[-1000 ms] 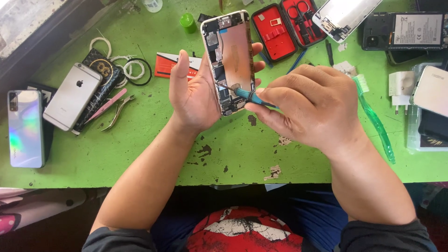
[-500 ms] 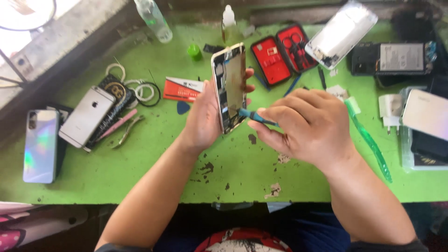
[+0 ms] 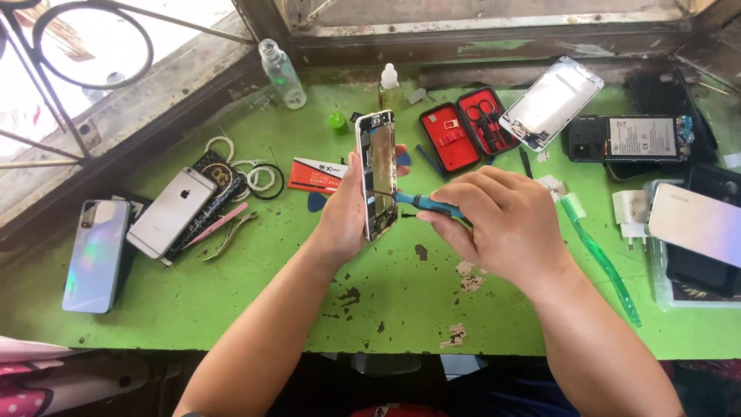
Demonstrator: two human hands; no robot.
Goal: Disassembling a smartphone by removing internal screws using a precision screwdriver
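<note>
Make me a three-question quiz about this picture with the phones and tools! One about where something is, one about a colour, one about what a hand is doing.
1. Where does the clear bottle stand?
A. by the window, at the far left of the table
B. beside the toothbrush
C. on the silver phone

2. What colour is the toothbrush?
A. red
B. green
C. black

3. What is the left hand doing?
A. lying flat on the table
B. holding the opened phone up on its edge
C. gripping the pink tweezers

Answers:
1 A, the bottle is at the table's far edge near the window frame.
2 B, its handle and head are green.
3 B, the hand holds the phone up while the right hand puts a blue screwdriver to it.
</note>
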